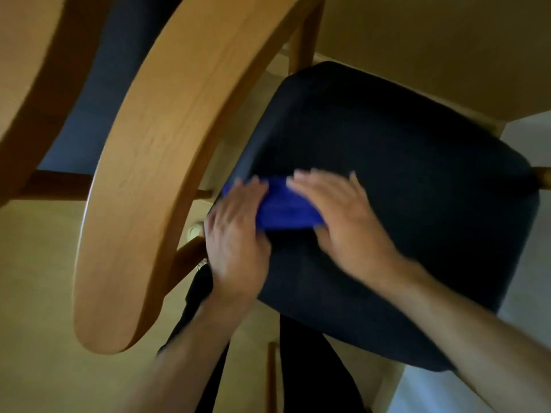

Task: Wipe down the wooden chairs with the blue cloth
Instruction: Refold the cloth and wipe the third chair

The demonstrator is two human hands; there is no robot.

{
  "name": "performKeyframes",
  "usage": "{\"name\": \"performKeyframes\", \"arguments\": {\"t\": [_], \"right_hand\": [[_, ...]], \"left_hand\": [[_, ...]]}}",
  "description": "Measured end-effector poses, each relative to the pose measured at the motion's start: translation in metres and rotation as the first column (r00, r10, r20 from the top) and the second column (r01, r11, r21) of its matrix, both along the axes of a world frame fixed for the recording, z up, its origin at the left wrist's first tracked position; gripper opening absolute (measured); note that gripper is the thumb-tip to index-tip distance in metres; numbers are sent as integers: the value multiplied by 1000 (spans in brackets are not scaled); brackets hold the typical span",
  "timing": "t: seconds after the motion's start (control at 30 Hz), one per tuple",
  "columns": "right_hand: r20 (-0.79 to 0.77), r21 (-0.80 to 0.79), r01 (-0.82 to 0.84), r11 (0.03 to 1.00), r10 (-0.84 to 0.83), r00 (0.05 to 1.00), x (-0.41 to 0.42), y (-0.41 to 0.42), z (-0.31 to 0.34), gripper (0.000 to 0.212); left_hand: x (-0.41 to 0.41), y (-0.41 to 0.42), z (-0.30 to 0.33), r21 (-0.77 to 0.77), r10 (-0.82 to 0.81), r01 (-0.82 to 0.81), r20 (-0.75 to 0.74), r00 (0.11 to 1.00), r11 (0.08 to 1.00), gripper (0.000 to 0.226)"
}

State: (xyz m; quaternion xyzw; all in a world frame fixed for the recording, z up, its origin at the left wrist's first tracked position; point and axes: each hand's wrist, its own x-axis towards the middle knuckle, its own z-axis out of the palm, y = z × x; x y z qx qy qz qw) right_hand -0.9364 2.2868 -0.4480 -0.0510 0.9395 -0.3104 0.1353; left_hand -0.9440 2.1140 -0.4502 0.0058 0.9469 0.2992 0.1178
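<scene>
A wooden chair stands below me, its curved backrest (155,162) on the left and its dark padded seat (402,186) on the right. A folded blue cloth (283,208) lies on the seat near its back edge. My left hand (235,242) rests on the cloth's left end with fingers extended. My right hand (340,216) lies flat over the cloth's right end, fingers straight. Both hands are blurred. Most of the cloth is hidden under them.
A second wooden chair's backrest (38,70) and dark seat (98,93) stand at the upper left. A wooden table edge (447,55) runs across the upper right. Pale floor (44,293) lies below. My dark trouser legs (301,368) show under the seat.
</scene>
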Motion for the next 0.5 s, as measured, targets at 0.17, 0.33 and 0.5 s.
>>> {"name": "performKeyframes", "arguments": {"t": [0.17,0.33,0.5], "right_hand": [[-186,-28,176,984,-178,966,-148,18,-24,31],[-127,175,226,958,-206,970,-148,14,-44,55],[29,187,46,981,-53,998,-92,1,-26,66]], "left_hand": [[-135,53,-20,-40,345,-350,-93,934,936,32],[-152,56,-40,-50,278,-277,11,960,959,31],[-72,18,-29,-54,196,-196,-9,981,979,50]]}}
